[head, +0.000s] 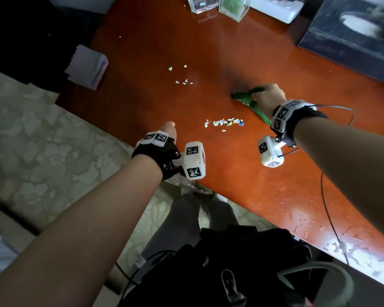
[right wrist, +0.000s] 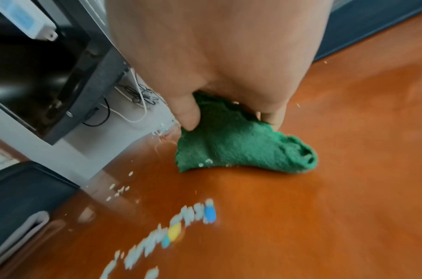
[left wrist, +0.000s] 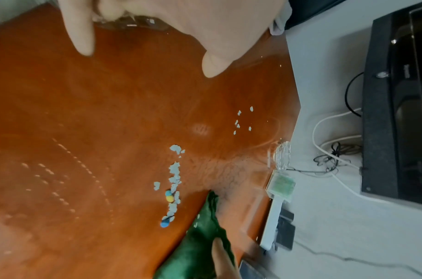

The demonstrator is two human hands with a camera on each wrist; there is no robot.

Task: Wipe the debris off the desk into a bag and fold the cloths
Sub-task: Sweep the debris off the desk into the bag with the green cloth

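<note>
The right hand [head: 268, 96] pinches the bunched green cloth [right wrist: 238, 143] between thumb and fingers, pressing it onto the orange desk [head: 208, 52], just beside a line of debris [head: 225, 122]. The left hand [head: 169, 129] grips a clear bag [left wrist: 133, 23] at the desk's near edge. A folded purple cloth [head: 87, 66] lies at the far corner.

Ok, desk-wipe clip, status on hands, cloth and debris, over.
Right hand grips green cloth on desk. Left hand at near edge, holds clear bag. Debris line unswept, loose bits beyond. Path unobstructed.
</note>
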